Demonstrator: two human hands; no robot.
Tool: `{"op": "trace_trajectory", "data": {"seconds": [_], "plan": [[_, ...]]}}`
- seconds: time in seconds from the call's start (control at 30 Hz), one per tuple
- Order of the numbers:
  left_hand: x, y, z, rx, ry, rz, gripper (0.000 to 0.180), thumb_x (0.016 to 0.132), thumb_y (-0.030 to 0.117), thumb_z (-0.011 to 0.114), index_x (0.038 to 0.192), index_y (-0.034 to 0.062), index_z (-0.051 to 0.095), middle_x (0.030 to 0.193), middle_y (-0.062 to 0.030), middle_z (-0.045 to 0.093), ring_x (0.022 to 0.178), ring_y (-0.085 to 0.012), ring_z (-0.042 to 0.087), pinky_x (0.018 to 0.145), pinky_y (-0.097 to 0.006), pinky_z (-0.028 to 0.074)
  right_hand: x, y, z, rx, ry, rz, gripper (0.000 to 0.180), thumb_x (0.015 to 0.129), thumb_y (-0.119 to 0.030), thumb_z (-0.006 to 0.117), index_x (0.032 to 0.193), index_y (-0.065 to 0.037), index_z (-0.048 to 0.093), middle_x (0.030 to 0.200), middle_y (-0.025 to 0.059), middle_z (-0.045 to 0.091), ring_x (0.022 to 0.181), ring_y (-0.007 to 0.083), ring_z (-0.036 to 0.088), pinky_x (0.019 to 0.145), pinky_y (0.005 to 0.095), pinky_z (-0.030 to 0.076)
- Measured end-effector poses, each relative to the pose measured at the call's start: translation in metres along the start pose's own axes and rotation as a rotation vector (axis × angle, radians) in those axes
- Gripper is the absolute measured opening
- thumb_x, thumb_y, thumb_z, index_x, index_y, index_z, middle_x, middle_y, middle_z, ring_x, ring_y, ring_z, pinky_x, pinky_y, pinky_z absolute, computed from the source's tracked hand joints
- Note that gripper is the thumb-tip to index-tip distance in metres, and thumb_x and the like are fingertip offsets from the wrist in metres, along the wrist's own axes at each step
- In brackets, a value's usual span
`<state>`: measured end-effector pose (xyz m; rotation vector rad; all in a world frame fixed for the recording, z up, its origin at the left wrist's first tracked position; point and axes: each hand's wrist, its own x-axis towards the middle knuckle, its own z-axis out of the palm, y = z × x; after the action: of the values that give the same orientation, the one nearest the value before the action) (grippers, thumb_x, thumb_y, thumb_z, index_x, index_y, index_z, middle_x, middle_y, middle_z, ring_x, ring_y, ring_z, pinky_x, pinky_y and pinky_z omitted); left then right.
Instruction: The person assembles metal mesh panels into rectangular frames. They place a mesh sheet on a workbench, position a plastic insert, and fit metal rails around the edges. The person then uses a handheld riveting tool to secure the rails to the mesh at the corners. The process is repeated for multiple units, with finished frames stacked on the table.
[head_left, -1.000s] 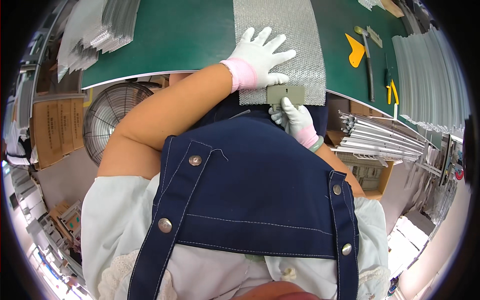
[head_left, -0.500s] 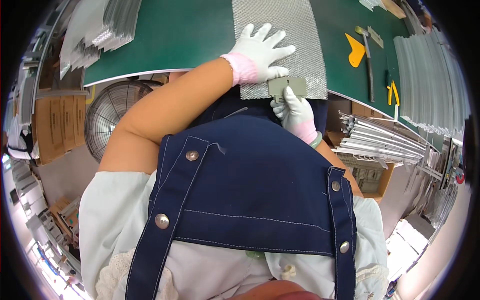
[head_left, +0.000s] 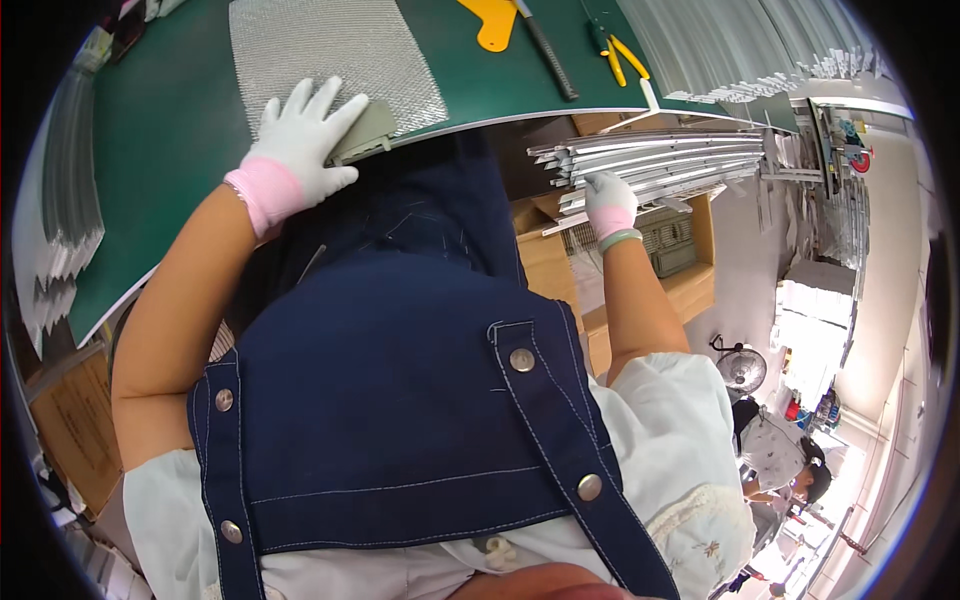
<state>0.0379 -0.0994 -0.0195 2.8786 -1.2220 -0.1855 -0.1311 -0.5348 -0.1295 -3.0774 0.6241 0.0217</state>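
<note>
My left hand, in a white glove with a pink cuff, lies with fingers spread over the near edge of a silver mesh sheet. A flat grey-green plastic piece sits beside its fingers at the table edge, partly under the hand. My right hand, gloved the same way, is down to the right, below table height. Its fingers are curled at the stacked light metal strips, closed around one of them; the fingertips are partly hidden.
On the green table are a yellow scraper, a dark-handled hammer and yellow-handled pliers. Clear-edged panels are stacked at far right and left. A cardboard box holds grey-green pieces under the strips.
My right hand has let go of the grey-green piece and moved right and down to the metal strips. My left hand stays on the mesh near the piece. The view has swung right.
</note>
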Motion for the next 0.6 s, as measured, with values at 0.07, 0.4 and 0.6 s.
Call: {"op": "trace_trajectory", "data": {"seconds": [0.07,0.4,0.6], "plan": [[0.002,0.002,-0.011,0.019,0.096,0.016,0.087,0.077,0.036,0.08,0.152,0.0179,0.039,0.158,-0.0182,0.033,0.146,-0.0435,0.025,0.117,-0.057,0.023,0.0,0.009,0.009,-0.141,0.064,-0.237,0.011,0.079,-0.018,0.068,0.087,-0.016,0.076,0.116,0.0071,0.069,0.101,0.0276,0.066,0.084,0.0427,0.052],[-0.02,0.035,-0.032,-0.06,0.378,0.254,0.074,0.068,0.02,0.08,0.137,0.0112,0.054,0.149,-0.0196,0.042,0.138,-0.051,0.032,0.113,-0.061,0.028,-0.007,0.01,0.013,-0.246,0.007,-0.639,0.012,0.08,-0.019,0.066,0.084,-0.014,0.076,0.131,0.0063,0.062,0.127,0.0272,0.052,0.101,0.0423,0.043],[-0.021,0.051,-0.028,-0.111,0.38,0.375,0.071,0.064,0.02,0.082,0.13,0.0099,0.058,0.142,-0.0186,0.047,0.136,-0.0481,0.037,0.11,-0.061,0.031,-0.005,0.012,0.007,-0.178,-0.031,-0.645,0.014,0.078,-0.024,0.07,0.083,-0.011,0.075,0.122,0.0043,0.066,0.125,0.0262,0.054,0.101,0.0421,0.043]]}}
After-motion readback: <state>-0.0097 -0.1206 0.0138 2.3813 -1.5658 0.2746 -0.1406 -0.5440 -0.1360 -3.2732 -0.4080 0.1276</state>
